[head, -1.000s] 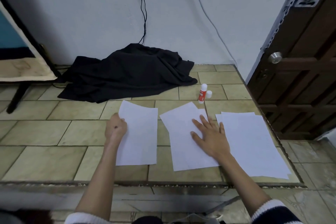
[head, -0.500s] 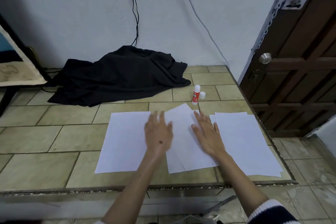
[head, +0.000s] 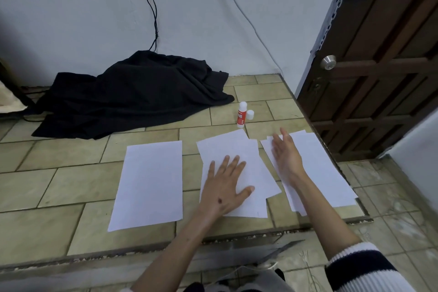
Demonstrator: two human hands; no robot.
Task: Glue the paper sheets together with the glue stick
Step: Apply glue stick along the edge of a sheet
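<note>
Left hand presses spread fingers on middle sheets; glue stick at twelve o'clock. Right hand, fingers straight, over stack. Tiled ledge, door.

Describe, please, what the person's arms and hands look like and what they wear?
Both hands are bare, with no gloves, rings or watch in view. The left hand has a small dark spot on its back. The right hand shows no markings. The forearms are bare; the right sleeve is pushed up, ribbed knit, white with a dark navy band.
</note>
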